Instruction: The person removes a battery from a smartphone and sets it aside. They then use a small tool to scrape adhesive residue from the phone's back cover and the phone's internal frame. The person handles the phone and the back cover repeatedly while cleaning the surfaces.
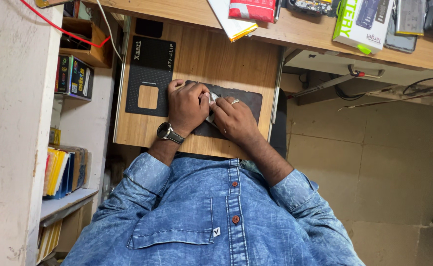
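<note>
White piece, small, pale and mostly hidden, sits pinched between two bare hands at the centre of a pull-out wooden desk, just above a dark mat. What the piece is cannot be told from this view.

The left hand, with a watch at the wrist, curls its fingers down over the piece from 9 o'clock, its grip pressed together on it. The right hand, wearing a ring, meets it from 4 o'clock, thumb and fingertips pinching the same piece. The hands touch each other, and the heels of both rest on the mat.

A black pad with a square cut-out lies just beside the left hand at 10 o'clock. A white-and-green box and a red pouch lie well apart on the upper shelf, at 1 and 12 o'clock. Books stand on a side shelf at 8 o'clock.

The step in hand looks like close fingertip work on the piece, perhaps peeling or prying it. Any next move seems to call for a steady left grip as anchor while the right fingertips do the fine work, with both wrists kept low on the mat.
</note>
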